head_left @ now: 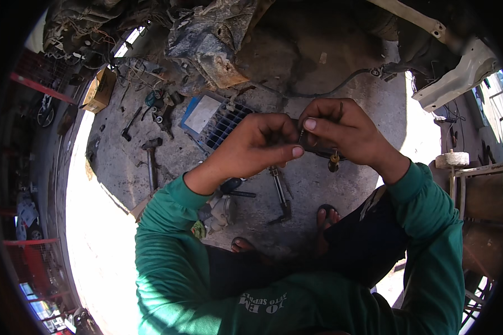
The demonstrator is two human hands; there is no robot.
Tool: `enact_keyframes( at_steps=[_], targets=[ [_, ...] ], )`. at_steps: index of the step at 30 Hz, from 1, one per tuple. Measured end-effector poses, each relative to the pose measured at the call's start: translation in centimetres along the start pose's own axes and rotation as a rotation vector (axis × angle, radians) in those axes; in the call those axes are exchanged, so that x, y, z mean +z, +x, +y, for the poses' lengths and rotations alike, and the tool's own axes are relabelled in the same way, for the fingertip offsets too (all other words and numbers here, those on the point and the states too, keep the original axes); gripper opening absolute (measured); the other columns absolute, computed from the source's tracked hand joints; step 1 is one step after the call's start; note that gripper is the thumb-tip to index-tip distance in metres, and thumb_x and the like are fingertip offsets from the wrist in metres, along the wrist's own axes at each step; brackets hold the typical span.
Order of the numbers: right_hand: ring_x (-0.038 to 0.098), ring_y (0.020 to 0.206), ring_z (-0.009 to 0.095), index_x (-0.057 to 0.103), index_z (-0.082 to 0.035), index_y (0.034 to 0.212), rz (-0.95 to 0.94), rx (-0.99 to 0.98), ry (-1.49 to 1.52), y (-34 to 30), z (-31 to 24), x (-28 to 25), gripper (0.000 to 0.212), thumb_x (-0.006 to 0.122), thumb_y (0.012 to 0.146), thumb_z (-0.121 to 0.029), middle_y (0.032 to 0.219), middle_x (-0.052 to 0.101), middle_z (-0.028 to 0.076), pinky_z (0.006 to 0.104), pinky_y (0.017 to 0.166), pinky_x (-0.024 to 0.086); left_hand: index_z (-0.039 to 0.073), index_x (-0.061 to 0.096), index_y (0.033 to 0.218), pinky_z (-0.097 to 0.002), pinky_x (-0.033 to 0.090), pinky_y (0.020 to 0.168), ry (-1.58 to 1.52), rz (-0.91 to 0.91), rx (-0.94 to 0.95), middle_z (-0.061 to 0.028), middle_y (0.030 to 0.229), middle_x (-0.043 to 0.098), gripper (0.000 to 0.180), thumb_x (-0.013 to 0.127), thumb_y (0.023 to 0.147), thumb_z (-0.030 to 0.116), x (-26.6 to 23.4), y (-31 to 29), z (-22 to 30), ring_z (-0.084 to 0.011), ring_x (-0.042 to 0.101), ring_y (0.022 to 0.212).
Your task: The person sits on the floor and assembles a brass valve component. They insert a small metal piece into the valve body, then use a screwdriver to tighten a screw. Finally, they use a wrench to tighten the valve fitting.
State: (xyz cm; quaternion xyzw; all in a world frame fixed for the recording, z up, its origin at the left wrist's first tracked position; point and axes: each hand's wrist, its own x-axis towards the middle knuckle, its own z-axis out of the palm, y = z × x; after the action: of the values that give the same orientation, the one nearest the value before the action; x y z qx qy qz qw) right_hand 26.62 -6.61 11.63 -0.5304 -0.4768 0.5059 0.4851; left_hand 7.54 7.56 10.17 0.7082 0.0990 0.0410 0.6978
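My left hand (257, 140) and my right hand (346, 129) meet in front of me, above the concrete floor. Between their fingertips is a thin, ridged metal piece (301, 135), too small to name for sure. The thumb and fingers of each hand are closed around it in a pinch. Partly hidden behind my left wrist lies a blue-framed case (197, 118) with a dark grid of compartments. Just below my right hand, a small yellowish-brown object (333, 162) shows, its kind unclear.
A rusty, dirty metal vehicle part (209, 47) overhangs the far side, with a dark cable (330, 89) beside it. On the floor lie a hammer (151, 162), a long metal tool (278, 192) and a grey round-bodied thing (223, 211). A cardboard box (99, 90) stands far left.
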Motion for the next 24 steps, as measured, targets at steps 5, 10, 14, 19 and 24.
enact_keyframes(
  at_steps=[5, 10, 14, 19, 24],
  targets=[
    [0.056, 0.073, 0.006, 0.066, -0.002, 0.099, -0.006, 0.024, -0.018, 0.0, 0.0, -0.1, 0.020, 0.063, 0.100, -0.021, 0.080, 0.064, 0.000, 0.0236, 0.064, 0.044, 0.000, 0.064, 0.095, -0.0238, 0.052, 0.062, 0.017, 0.000, 0.003, -0.0034, 0.083, 0.066, 0.017, 0.076, 0.089, 0.010, -0.2, 0.0, -0.4, -0.0098, 0.066, 0.071],
    [0.055, 0.072, 0.005, 0.066, -0.002, 0.099, 0.016, -0.008, -0.050, 0.2, 0.4, 0.0, 0.021, 0.064, 0.099, -0.022, 0.080, 0.064, -0.001, 0.0233, 0.063, 0.043, 0.000, 0.064, 0.095, -0.0246, 0.052, 0.062, 0.013, 0.009, -0.012, -0.0037, 0.081, 0.066, 0.017, 0.076, 0.089, 0.010, -0.2, 0.1, -0.4, -0.0102, 0.066, 0.071],
    [0.055, 0.071, 0.005, 0.066, -0.002, 0.099, 0.010, -0.011, -0.048, 0.3, 0.5, 0.0, 0.020, 0.064, 0.099, -0.022, 0.079, 0.064, -0.001, 0.0231, 0.062, 0.042, -0.001, 0.064, 0.094, -0.0247, 0.052, 0.063, 0.009, 0.004, -0.006, -0.0037, 0.080, 0.066, 0.016, 0.076, 0.089, 0.010, -0.4, 0.0, -0.5, -0.0103, 0.066, 0.071],
    [0.055, 0.070, 0.005, 0.066, -0.002, 0.098, 0.020, -0.005, -0.051, 0.4, 0.8, -0.1, 0.021, 0.064, 0.099, -0.023, 0.079, 0.064, -0.001, 0.0230, 0.061, 0.042, -0.001, 0.064, 0.095, -0.0249, 0.053, 0.063, -0.013, -0.002, -0.001, -0.0039, 0.080, 0.066, 0.016, 0.075, 0.090, 0.010, -0.5, 0.0, -0.7, -0.0107, 0.066, 0.070],
    [0.054, 0.069, 0.004, 0.066, -0.002, 0.097, 0.022, -0.017, -0.052, 0.5, 0.9, 0.0, 0.022, 0.064, 0.099, -0.023, 0.079, 0.064, -0.001, 0.0228, 0.060, 0.041, -0.001, 0.064, 0.095, -0.0252, 0.053, 0.063, -0.026, -0.007, 0.000, -0.0042, 0.080, 0.066, 0.016, 0.074, 0.090, 0.010, -0.5, 0.1, -0.9, -0.0111, 0.066, 0.070]
  ],
)
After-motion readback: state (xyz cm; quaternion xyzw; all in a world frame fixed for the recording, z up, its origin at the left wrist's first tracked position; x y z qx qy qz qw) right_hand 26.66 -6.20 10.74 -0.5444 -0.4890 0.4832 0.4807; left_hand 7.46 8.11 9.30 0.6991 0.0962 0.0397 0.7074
